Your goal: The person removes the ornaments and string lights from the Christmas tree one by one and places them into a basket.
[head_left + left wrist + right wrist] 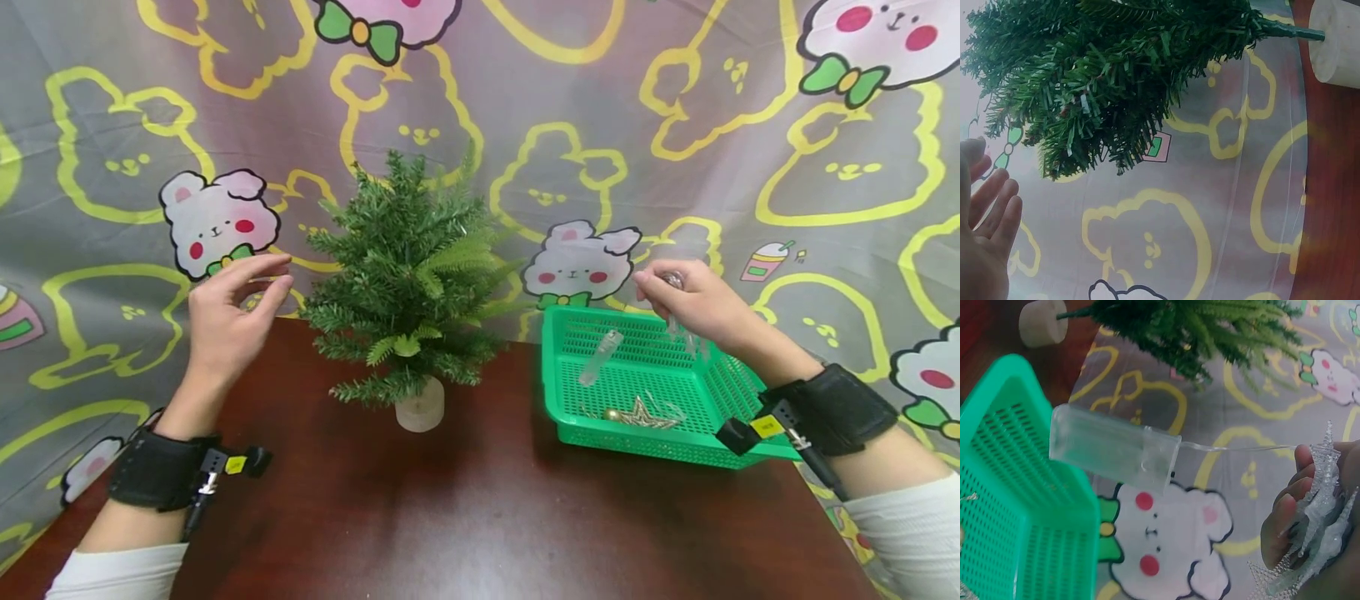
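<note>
My right hand [697,304] is raised above the back of the green basket, its fingers curled round a bundle of clear plastic string lights [1319,503]. Spiky, icicle-like clear pieces stick out of the palm. From the bundle a thin clear wire runs to a translucent battery box [1113,447], which hangs free over the basket. Left of a small artificial Christmas tree [408,267], my left hand [228,321] is held up with nothing in it, fingers apart from the thumb and loosely bent. It is near the branches but apart from them.
The tree stands upright on a pale round base [420,406] on a dark red-brown table [465,517]. In the green basket [637,446] lie a glittery star [641,414] and a small gold ball [612,414]. Behind hangs a patterned grey cloth [517,92].
</note>
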Demonstrator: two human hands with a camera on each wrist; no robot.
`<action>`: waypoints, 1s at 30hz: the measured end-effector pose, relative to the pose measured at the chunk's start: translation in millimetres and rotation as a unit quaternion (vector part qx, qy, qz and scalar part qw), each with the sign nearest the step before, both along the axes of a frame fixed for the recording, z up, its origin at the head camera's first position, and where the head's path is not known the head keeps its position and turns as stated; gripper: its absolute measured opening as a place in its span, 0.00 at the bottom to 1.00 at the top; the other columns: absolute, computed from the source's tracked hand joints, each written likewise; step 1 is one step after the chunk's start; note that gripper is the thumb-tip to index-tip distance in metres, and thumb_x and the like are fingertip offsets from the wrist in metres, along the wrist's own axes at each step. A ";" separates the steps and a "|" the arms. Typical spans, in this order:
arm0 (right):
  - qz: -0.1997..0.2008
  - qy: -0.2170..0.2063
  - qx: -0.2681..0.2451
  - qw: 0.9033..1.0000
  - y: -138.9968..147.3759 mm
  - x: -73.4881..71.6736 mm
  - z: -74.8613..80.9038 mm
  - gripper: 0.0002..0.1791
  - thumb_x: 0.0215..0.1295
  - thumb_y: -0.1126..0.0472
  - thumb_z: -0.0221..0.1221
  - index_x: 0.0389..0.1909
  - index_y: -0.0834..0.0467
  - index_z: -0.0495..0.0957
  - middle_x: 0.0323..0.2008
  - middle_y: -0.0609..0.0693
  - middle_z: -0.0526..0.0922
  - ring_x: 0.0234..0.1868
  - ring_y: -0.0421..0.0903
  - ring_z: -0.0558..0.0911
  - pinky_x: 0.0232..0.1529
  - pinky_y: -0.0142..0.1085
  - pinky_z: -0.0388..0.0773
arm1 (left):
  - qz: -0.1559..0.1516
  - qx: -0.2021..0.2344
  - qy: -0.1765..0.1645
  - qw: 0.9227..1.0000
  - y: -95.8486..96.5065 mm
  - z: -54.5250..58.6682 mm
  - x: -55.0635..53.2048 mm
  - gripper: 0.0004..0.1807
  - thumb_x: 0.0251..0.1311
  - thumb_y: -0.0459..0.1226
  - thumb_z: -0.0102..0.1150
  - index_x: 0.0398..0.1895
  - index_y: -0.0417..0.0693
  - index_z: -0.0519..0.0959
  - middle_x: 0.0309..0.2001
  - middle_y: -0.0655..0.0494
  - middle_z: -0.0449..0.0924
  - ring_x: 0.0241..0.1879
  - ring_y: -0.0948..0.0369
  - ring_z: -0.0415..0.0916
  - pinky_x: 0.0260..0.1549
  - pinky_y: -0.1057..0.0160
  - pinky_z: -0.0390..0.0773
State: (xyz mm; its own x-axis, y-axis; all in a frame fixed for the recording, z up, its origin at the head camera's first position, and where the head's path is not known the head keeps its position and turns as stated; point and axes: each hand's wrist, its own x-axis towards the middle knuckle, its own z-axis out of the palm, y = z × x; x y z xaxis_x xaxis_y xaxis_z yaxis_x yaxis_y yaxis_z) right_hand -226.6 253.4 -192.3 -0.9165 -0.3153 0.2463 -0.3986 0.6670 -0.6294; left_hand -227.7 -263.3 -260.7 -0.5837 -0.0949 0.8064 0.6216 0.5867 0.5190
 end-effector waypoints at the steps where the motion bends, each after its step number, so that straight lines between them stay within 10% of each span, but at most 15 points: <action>1: -0.006 -0.001 0.002 1.000 2.8 -0.6 -2.1 0.20 0.78 0.51 0.48 0.30 0.60 0.75 0.18 0.50 0.69 0.19 0.48 0.66 0.25 0.38 0.67 | -0.001 -0.003 -0.004 1.000 0.9 -1.0 -0.1 0.15 0.61 0.31 0.65 0.52 0.45 0.85 0.46 0.48 0.85 0.43 0.80 0.78 0.46 0.83 0.76; 30: -0.072 -0.047 0.009 0.996 72.2 -10.5 -74.0 0.21 0.77 0.47 0.48 0.37 0.61 0.77 0.18 0.43 0.70 0.16 0.45 0.67 0.20 0.39 0.69 | -0.021 -0.040 -0.011 0.999 10.3 -11.6 -4.7 0.09 0.60 0.31 0.66 0.43 0.41 0.87 0.38 0.46 0.87 0.34 0.84 0.76 0.35 0.86 0.74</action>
State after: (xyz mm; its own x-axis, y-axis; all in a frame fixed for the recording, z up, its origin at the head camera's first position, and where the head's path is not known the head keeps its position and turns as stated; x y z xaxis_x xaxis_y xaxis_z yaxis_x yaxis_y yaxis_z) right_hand -237.1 325.6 -266.3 -0.9715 -0.1820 0.1522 -0.2371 0.7242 -0.6475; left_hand -232.4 -253.0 -272.3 -0.6032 -0.0053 0.7976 0.6362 0.6000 0.4850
